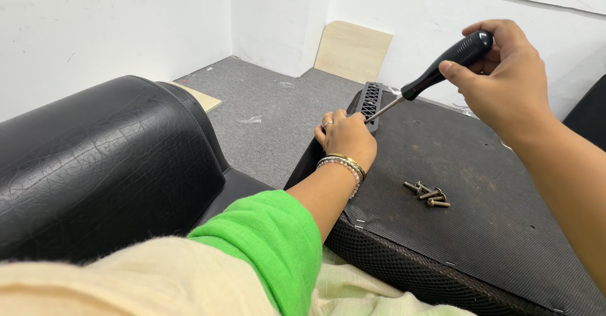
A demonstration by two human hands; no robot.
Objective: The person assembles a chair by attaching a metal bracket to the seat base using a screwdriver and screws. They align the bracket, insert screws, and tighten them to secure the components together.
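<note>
While the screwdriver (435,70) tip meets the black vent bracket (370,105) at the mesh panel's (505,228) far edge, right hand (505,79) wraps its handle — left hand (346,138) pins the bracket. Best kept square and pressed; loose screws (429,195) lie nearer.

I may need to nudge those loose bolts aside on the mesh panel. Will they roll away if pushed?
Probably not far. The bolts have round shanks but wider heads, so each would likely curve in an arc rather than run straight. The mesh panel looks textured, which should slow them. They lie in a touching cluster, so pushing one would likely shift the others.
</note>
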